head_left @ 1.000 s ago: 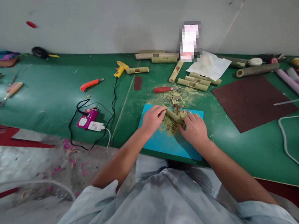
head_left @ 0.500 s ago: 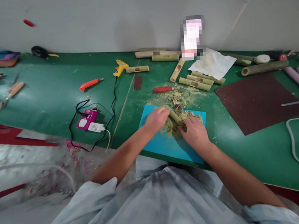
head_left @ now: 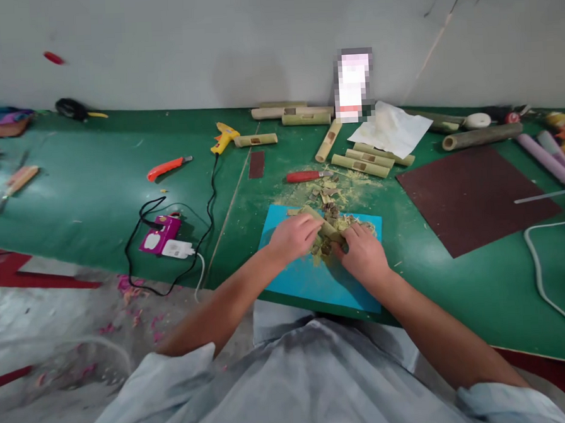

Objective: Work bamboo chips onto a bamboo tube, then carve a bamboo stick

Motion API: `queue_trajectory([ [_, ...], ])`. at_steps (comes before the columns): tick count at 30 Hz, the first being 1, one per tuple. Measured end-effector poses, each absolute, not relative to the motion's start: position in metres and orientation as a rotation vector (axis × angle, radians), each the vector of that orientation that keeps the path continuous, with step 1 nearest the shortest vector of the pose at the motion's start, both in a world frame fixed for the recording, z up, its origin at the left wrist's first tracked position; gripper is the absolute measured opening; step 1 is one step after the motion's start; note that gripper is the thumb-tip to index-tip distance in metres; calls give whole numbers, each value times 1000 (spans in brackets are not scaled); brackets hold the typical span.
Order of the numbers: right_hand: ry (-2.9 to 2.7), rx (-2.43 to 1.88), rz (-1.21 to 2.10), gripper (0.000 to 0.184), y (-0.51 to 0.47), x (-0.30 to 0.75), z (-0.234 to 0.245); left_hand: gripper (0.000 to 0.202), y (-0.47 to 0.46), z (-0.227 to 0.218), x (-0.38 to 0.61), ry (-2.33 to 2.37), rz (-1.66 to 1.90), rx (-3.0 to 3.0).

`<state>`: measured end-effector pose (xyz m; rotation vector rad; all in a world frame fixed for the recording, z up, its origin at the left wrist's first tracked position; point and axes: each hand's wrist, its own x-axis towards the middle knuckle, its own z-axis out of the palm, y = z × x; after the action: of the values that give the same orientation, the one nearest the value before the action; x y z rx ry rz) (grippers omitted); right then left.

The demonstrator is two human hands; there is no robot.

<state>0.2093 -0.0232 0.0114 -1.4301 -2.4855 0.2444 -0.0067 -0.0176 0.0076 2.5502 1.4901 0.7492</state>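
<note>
A short bamboo tube (head_left: 328, 232) lies slantwise over the blue mat (head_left: 305, 280), among shavings and dust. Its near end is in the grip of my right hand (head_left: 364, 248), whose fingers curl over it. My left hand (head_left: 296, 236) is closed in a pinch against the left side of the tube. Whatever sits between its fingertips is too small or hidden to make out. Bamboo shavings (head_left: 330, 210) are heaped around and behind the tube. Just beyond the mat lies a red-handled knife (head_left: 304, 176).
Cut bamboo tubes (head_left: 360, 166) lie behind, near a white paper (head_left: 394, 130) and a propped, blurred-out phone (head_left: 353, 85). To the left are a yellow glue gun (head_left: 224, 139), an orange cutter (head_left: 166, 169) and a purple power adapter (head_left: 160, 234). Brown sandpaper (head_left: 475, 198) lies right.
My left hand has slid down along the tube, away from its far end, which now shows. My right hand keeps its hold. The whole view has shifted slightly.
</note>
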Motion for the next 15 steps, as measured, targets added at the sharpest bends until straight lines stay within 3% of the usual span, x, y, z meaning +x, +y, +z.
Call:
queue_trajectory([
  [5, -2442, -1457, 172, 21, -6, 223, 27, 24, -21, 20, -19, 1698, 940, 2323],
  [15, -2320, -1666, -79, 29, 113, 263, 41, 21, -34, 14, -33, 1749, 888, 2312],
])
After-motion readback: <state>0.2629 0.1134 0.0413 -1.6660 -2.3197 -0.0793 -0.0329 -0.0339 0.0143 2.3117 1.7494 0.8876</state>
